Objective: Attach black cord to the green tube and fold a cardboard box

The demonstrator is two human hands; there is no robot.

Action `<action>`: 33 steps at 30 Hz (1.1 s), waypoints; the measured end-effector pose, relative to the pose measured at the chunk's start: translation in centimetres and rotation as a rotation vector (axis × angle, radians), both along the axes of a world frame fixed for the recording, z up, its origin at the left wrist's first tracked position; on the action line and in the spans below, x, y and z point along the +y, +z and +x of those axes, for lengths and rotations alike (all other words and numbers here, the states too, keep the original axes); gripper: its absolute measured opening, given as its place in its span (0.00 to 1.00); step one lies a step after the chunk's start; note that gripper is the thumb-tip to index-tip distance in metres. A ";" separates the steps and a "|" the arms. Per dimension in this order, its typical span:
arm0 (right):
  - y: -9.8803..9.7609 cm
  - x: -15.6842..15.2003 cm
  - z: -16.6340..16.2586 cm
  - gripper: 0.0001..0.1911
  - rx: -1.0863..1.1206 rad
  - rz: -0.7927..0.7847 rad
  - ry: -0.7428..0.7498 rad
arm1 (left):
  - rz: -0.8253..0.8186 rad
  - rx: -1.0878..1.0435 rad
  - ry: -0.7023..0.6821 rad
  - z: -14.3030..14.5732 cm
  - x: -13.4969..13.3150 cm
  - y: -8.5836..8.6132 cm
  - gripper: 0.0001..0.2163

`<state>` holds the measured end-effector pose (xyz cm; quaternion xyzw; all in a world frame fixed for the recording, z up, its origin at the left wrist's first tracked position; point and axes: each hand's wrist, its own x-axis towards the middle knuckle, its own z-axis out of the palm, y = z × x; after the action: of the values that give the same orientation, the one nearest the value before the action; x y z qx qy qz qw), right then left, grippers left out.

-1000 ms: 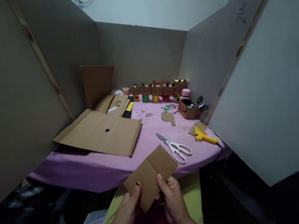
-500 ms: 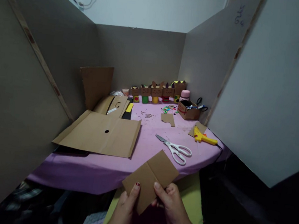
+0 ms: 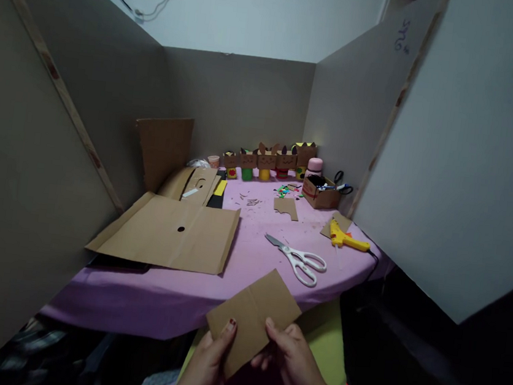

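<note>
Between my two hands, in front of the table's near edge, is a small brown cardboard piece (image 3: pixel 254 316) with a crease across it. My left hand (image 3: pixel 209 360) grips its lower left edge, thumb on top. On the lower right edge, my right hand (image 3: pixel 295 361) pinches it with the thumb on the face and fingers beneath. White-handled scissors (image 3: pixel 297 260) lie on the table just beyond the piece, blades pointing away to the left.
A large cardboard sheet (image 3: pixel 164 231) covers the table's left side. At right are a yellow glue gun (image 3: pixel 348 237) and a box of tools (image 3: pixel 321 195). Several cardboard animal figures (image 3: pixel 267 160) stand at the back. A cut cardboard scrap (image 3: pixel 286 208) lies mid-table. Grey partitions (image 3: pixel 234 103) enclose the table.
The cardboard piece looks flatter, its crease less marked, and it sits slightly lower in view. Both hands keep their hold. The whole view has shifted a little.
</note>
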<state>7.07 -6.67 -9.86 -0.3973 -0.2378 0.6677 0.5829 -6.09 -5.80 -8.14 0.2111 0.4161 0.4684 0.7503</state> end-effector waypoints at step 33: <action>-1.1 -2.4 1.6 0.27 -0.409 -0.007 0.280 | 0.327 0.656 0.290 -0.3 -2.0 2.8 0.19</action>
<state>8.70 -9.07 -10.98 -0.4895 -0.4011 0.6486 0.4229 -6.38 -7.84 -5.38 0.4053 0.5793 0.5373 0.4598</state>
